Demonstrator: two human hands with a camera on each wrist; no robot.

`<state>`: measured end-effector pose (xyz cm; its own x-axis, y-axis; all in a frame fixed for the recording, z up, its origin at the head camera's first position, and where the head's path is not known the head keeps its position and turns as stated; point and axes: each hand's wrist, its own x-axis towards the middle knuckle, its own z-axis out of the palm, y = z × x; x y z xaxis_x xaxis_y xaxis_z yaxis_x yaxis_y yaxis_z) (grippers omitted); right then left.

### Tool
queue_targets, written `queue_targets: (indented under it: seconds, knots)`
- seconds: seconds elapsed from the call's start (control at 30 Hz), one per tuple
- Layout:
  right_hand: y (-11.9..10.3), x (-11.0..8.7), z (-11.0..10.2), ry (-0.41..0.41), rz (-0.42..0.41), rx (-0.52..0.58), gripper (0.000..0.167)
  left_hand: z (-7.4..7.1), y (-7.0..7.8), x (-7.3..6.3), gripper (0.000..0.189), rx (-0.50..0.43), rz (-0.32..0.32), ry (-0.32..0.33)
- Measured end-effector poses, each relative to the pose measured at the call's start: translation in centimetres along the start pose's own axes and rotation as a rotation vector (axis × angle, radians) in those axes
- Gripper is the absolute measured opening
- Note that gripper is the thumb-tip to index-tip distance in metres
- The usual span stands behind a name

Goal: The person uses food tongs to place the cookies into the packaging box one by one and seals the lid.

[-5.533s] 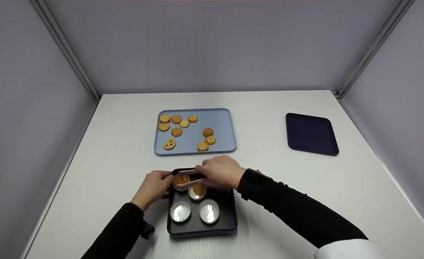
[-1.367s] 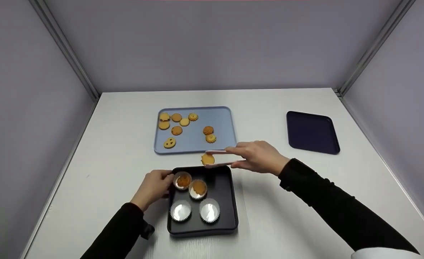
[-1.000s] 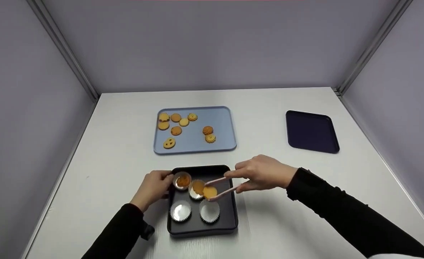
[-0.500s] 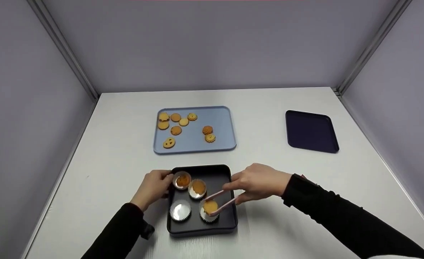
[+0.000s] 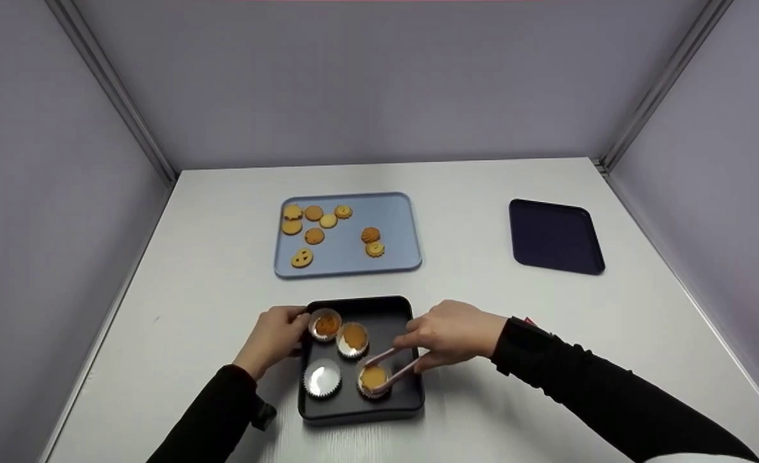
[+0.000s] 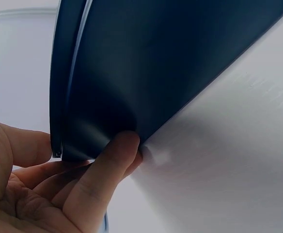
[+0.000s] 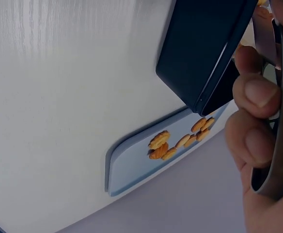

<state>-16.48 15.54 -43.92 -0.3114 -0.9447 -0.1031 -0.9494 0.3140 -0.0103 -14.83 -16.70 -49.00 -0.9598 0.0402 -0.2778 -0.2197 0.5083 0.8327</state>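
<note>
My left hand (image 5: 274, 335) grips the back left corner of a black square tin (image 5: 387, 311); the left wrist view shows thumb and fingers on that corner. My right hand (image 5: 451, 334) holds pink tongs (image 5: 402, 373) over the tin's right side. Their tips lie on either side of a yellow cookie (image 5: 373, 377), which sits in the front right silver baking cup (image 5: 374, 395). A brown cookie (image 5: 355, 335) lies in the middle cup, and an orange-brown cookie (image 5: 326, 325) in the back left one. The front left cup (image 5: 322, 378) shows only bare foil.
Behind the tin lies a light blue tray (image 5: 395, 218) with several cookies, mostly toward its left. A dark purple tray (image 5: 556, 236) lies at the right. Grey panels (image 5: 379, 83) enclose the white table (image 5: 206, 257) at the back and sides.
A cookie from the blue tray's front edge has been carried in the tongs to the front right cup, where it now lies lower. My left hand stays at the tin's corner.
</note>
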Motion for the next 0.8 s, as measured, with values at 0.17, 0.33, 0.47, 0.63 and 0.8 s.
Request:
queue_targets:
  seconds: [0.17, 0.33, 0.47, 0.63, 0.8]
  knots:
    - [-0.1, 0.3, 0.2, -0.023, 0.012, -0.021, 0.045, 0.0, -0.1, 0.1, 0.025, 0.013, 0.007, 0.010]
    - [-0.1, 0.4, 0.2, -0.048, 0.027, -0.033, 0.047, 0.1, -0.2, 0.2, 0.025, 0.026, 0.006, 0.007]
    - [0.0, 0.3, 0.1, -0.036, 0.026, -0.014, 0.048, 0.0, -0.1, 0.1, 0.026, 0.030, 0.005, 0.003]
    - [0.3, -0.1, -0.7, 0.006, 0.016, 0.023, 0.048, -0.1, 0.0, 0.0, 0.030, 0.000, -0.011, -0.021]
    - [1.0, -0.3, -1.9, 0.062, 0.032, 0.061, 0.048, -0.1, -0.1, 0.0, 0.032, -0.002, -0.005, -0.024]
